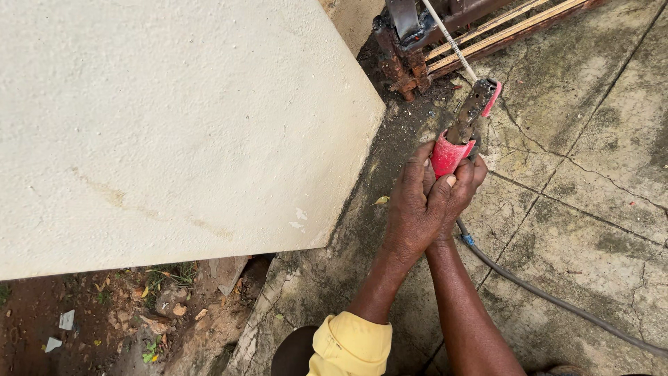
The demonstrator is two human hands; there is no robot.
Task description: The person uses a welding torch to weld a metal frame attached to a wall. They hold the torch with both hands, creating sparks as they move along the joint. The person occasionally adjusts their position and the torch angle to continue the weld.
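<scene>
Head view, looking down: both my hands close around one red-handled electrode holder (463, 136) above a cracked concrete floor (584, 209). My left hand (416, 209) wraps over the top, its fingers pressed together around the red handle; my right hand (465, 189) sits beneath and beside it, its fingers curled onto the same handle, so the two grips touch. One thin welding rod (451, 43) stands clamped in the holder's dark jaws and slants up toward one rusted metal fitting (403, 49) at the foot of a pale rendered wall (174, 125). One grey cable (557, 299) trails from the handle's rear, past my right wrist, across the floor to the frame's lower right edge. Two pale wooden slats (508, 28) lie side by side on a rusty frame near the rod's upper end. One yellow cuff (351, 345) shows on my left forearm; my right forearm is bare. Bare soil with scattered stones and leaves (104, 313) lies below the wall at lower left.
</scene>
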